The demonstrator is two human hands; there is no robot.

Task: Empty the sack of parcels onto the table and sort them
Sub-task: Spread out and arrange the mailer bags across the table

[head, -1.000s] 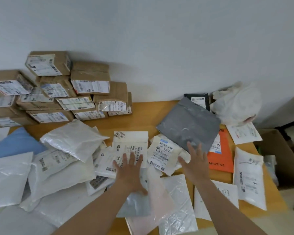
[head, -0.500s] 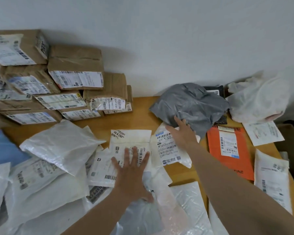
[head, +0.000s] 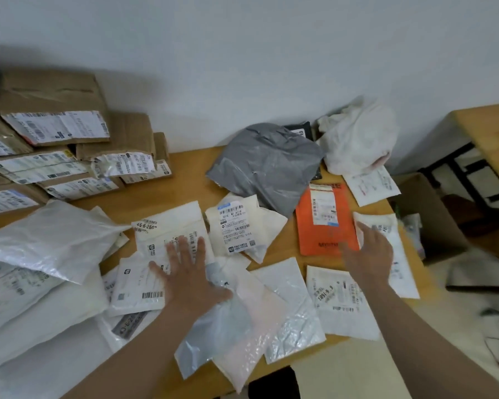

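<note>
Several white labelled mailers cover the wooden table [head: 185, 191]. My left hand [head: 190, 272] lies flat, fingers spread, on a white labelled mailer [head: 170, 228] in the middle of the heap. My right hand [head: 369, 254] reaches out to the right, its fingers laid on the edge of a long white parcel [head: 386, 226] and its thumb over the orange parcel [head: 323, 226]. A grey plastic parcel [head: 265, 168] lies free at the back by the wall. The crumpled white sack [head: 357, 139] sits beside it in the back right corner.
Brown cardboard boxes [head: 52, 110] are stacked against the wall at the back left. An open cardboard box [head: 432, 214] stands on the floor off the table's right edge. A second wooden table [head: 490, 131] is further right.
My right hand let go of the grey parcel at the back and moved right and nearer, onto the long white parcel by the orange one. My left hand stayed flat on the mailers.
</note>
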